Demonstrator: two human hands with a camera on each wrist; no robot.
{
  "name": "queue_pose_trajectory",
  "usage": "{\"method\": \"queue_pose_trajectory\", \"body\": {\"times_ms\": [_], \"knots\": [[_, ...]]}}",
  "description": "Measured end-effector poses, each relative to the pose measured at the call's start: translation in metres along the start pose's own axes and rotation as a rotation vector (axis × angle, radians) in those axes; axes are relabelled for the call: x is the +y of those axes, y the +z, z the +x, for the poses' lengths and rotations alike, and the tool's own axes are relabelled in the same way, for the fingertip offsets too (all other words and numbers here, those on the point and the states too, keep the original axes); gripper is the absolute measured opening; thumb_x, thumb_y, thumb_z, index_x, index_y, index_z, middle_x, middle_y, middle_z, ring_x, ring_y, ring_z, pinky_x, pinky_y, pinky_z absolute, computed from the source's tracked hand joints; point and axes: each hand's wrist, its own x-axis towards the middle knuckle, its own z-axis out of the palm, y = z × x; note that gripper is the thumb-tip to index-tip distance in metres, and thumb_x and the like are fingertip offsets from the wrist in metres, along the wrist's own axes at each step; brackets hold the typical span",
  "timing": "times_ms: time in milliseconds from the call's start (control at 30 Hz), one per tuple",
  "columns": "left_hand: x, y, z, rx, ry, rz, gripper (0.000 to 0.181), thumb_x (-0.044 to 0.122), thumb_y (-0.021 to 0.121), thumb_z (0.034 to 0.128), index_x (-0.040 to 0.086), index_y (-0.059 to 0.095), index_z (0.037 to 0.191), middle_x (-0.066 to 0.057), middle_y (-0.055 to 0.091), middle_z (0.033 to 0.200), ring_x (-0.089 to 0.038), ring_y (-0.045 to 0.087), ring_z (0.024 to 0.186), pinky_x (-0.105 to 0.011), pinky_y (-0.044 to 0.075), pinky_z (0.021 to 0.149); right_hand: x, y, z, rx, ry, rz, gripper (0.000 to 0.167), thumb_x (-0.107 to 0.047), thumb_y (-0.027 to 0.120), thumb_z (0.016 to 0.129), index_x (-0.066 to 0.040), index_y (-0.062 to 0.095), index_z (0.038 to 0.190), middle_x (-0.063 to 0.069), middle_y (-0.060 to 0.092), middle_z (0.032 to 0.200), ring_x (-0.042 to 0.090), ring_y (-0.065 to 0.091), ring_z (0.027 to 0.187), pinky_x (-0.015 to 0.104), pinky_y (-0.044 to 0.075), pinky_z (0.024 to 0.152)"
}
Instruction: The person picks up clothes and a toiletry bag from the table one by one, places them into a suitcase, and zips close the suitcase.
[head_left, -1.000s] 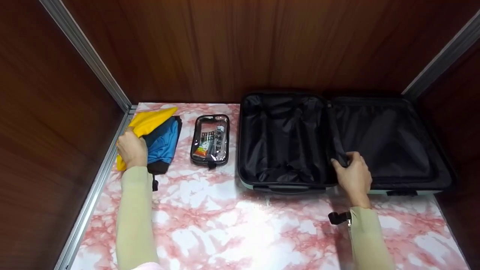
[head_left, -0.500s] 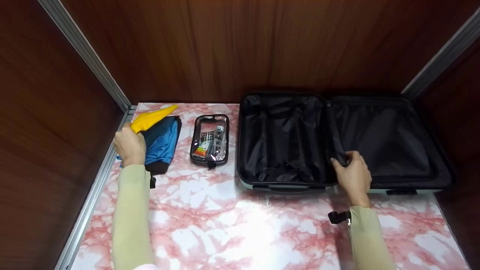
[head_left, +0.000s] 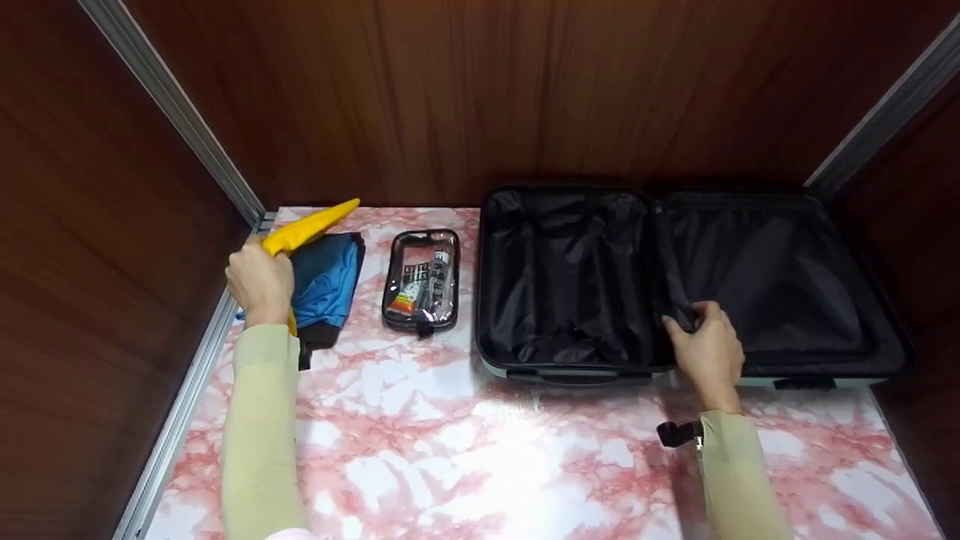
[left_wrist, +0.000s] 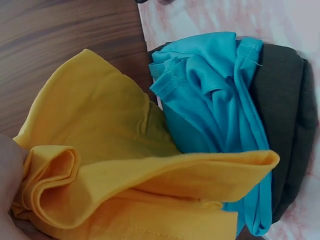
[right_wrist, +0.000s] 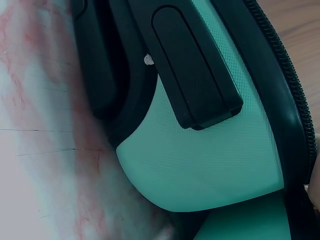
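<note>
My left hand (head_left: 261, 279) grips a folded yellow cloth (head_left: 311, 227) by its near left side, above the pile at the table's left. In the left wrist view the yellow cloth (left_wrist: 100, 115) hangs in loose folds, partly in front of a crumpled blue cloth (left_wrist: 215, 95). That blue piece lies on a dark folded cloth (left_wrist: 280, 100). My right hand (head_left: 709, 349) pinches the black fabric flap (head_left: 679, 300) between the two halves of an open suitcase (head_left: 559, 300). The right wrist view shows mostly the suitcase's mint-green shell (right_wrist: 210, 175); few fingers show there.
Between the cloth pile and the suitcase lies a clear zip pouch (head_left: 421, 281) with tubes inside. Brown wood-grain panels (head_left: 480, 97) close off the back and both sides of the marbled table (head_left: 450, 450). A black carry handle (head_left: 577, 379) faces the front.
My left hand has moved slightly up and left with the yellow cloth, which is lifted and bunched narrower, baring more blue cloth. My right hand stays at the flap.
</note>
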Motion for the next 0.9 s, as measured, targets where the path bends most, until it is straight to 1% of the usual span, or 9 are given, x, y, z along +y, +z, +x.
{"method": "queue_pose_trajectory", "body": {"times_ms": [133,300,367,533,700,900], "knots": [[0.003,-0.002,0.000,-0.025,-0.021,-0.010,0.043,0.015,0.054,0.1046,-0.003,0.054,0.143,-0.027,0.060,0.135,-0.046,0.062,0.112,-0.053,0.047,0.101,0.000,-0.001,0.000,-0.008,0.007,-0.003,0.063,-0.051,0.066,0.096,-0.004,0.055,0.137,0.018,0.059,0.114,0.043,0.058,0.101,0.060,0.045,0.085],[0.006,-0.004,0.001,-0.030,-0.026,-0.012,0.044,0.016,0.055,0.1048,-0.003,0.052,0.145,-0.027,0.060,0.134,-0.046,0.062,0.112,-0.054,0.047,0.102,0.000,-0.001,0.000,-0.009,0.011,0.000,0.063,-0.051,0.066,0.096,-0.004,0.055,0.137,0.018,0.059,0.115,0.042,0.058,0.101,0.059,0.045,0.085],[0.008,-0.005,0.001,-0.024,-0.021,-0.009,0.043,0.016,0.055,0.1044,-0.002,0.053,0.144,-0.028,0.061,0.132,-0.047,0.062,0.110,-0.054,0.048,0.100,0.000,-0.001,0.000,-0.006,0.007,0.004,0.063,-0.051,0.066,0.096,-0.004,0.055,0.137,0.019,0.059,0.115,0.042,0.058,0.101,0.059,0.045,0.085],[0.011,-0.010,0.001,0.017,0.003,-0.030,0.041,0.015,0.056,0.1029,-0.002,0.057,0.140,-0.027,0.064,0.127,-0.047,0.064,0.105,-0.055,0.051,0.094,-0.001,0.001,-0.001,-0.007,-0.007,0.011,0.064,-0.050,0.066,0.096,-0.003,0.054,0.138,0.020,0.059,0.116,0.043,0.058,0.102,0.060,0.044,0.086],[0.018,-0.014,-0.002,0.034,0.025,-0.067,0.041,0.018,0.057,0.1039,0.000,0.058,0.140,-0.026,0.065,0.126,-0.046,0.065,0.105,-0.054,0.052,0.093,-0.001,0.001,-0.001,0.005,-0.004,0.011,0.063,-0.049,0.066,0.096,-0.003,0.055,0.138,0.020,0.059,0.115,0.043,0.058,0.101,0.060,0.045,0.086],[0.026,-0.016,-0.005,0.062,0.059,-0.068,0.038,0.019,0.056,0.1029,-0.001,0.062,0.134,-0.026,0.067,0.118,-0.045,0.067,0.096,-0.054,0.055,0.087,0.000,0.000,-0.001,0.010,-0.010,0.010,0.062,-0.050,0.066,0.096,-0.003,0.056,0.136,0.019,0.059,0.113,0.043,0.058,0.099,0.060,0.045,0.084]]}}
